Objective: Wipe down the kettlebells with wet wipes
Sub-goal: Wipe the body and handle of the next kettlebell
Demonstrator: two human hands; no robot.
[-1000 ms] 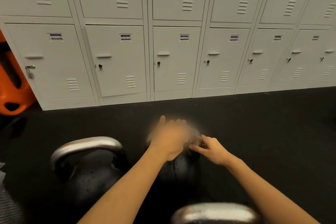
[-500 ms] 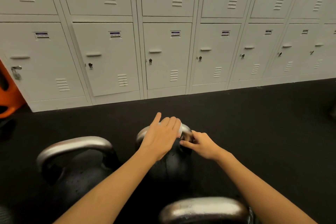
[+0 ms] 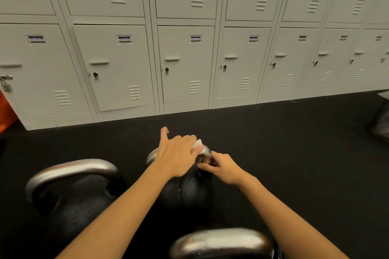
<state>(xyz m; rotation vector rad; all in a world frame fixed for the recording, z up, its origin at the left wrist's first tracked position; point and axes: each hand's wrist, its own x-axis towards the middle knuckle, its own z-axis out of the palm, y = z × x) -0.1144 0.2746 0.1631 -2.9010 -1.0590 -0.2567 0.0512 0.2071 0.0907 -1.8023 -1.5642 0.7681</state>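
Note:
Three black kettlebells with silver handles stand on the dark floor. On the handle of the middle kettlebell [image 3: 185,193] lies my left hand [image 3: 176,157], pressing a white wet wipe [image 3: 199,144] against the metal; only a corner of the wipe shows past my fingers. My right hand [image 3: 224,167] pinches the right end of that same handle. A larger kettlebell [image 3: 71,193] stands to the left. Only the handle of the third kettlebell [image 3: 221,243] shows at the bottom edge.
A row of grey lockers [image 3: 185,65] lines the wall beyond the black rubber floor [image 3: 294,153]. An orange object [image 3: 5,115] sits at the far left edge. Something grey and dark [image 3: 382,124] lies at the right edge.
My left hand with the wipe has slid along the middle kettlebell's handle toward its right end. The right hand stays on the handle. The view shifted slightly.

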